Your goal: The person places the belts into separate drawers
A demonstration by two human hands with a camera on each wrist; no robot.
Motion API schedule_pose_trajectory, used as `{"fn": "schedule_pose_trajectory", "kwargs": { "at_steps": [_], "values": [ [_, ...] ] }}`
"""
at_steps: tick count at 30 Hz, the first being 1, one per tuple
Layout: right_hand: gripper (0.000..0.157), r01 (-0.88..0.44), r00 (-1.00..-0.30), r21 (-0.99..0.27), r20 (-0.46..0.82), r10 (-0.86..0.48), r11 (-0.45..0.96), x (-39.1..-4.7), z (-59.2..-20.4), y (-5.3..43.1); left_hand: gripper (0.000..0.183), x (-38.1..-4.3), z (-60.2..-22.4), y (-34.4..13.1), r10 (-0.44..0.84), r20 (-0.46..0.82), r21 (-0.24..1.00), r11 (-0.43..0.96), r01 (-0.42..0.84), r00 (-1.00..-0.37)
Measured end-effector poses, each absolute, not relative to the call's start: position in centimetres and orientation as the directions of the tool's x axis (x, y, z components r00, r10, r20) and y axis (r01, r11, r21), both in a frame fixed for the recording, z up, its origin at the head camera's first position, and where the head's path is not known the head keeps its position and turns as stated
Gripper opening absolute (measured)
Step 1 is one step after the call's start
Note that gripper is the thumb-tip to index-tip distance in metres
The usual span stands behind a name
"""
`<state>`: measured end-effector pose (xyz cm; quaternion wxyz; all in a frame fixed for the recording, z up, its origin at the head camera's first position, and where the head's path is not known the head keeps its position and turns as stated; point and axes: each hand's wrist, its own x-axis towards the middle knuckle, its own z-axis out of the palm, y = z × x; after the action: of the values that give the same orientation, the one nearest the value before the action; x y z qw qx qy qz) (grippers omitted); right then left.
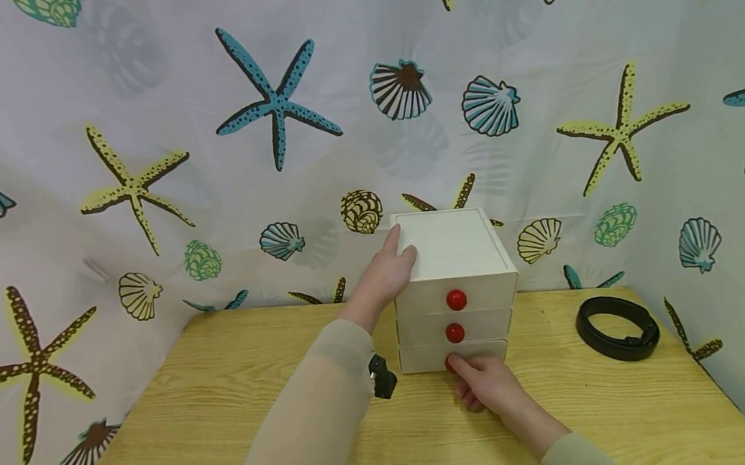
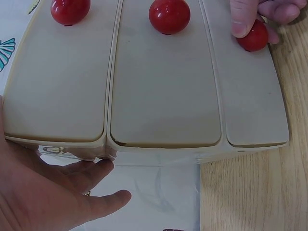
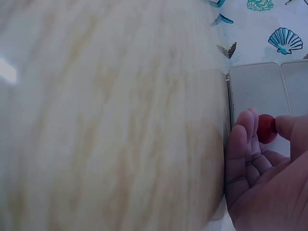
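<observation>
A small white drawer cabinet with three stacked drawers, each with a round red knob, stands on the wooden table. My right hand pinches the red knob of the bottom drawer between thumb and fingers. All three drawer fronts sit flush in the cabinet. My left hand rests against the cabinet's upper left side, fingers extended, thumb near the top edge. The middle knob and the top knob are untouched.
A coiled black belt lies on the table to the right of the cabinet. Behind and at both sides hangs a white curtain printed with starfish and shells. A small black device sits at my left wrist.
</observation>
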<state>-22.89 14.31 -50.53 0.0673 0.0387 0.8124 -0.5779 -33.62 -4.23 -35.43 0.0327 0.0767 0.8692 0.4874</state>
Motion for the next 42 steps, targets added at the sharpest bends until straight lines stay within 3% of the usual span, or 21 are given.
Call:
{"fn": "schedule_pose_trajectory", "kwargs": {
  "at_steps": [42],
  "values": [
    [0.050,0.159,-0.955,-0.925,-0.232,-0.184,0.344,-19.9,-50.1,15.6,0.070,-34.1,-35.8,-4.1,0.157,0.006,0.837,0.540,0.091,-0.988]
  ]
}}
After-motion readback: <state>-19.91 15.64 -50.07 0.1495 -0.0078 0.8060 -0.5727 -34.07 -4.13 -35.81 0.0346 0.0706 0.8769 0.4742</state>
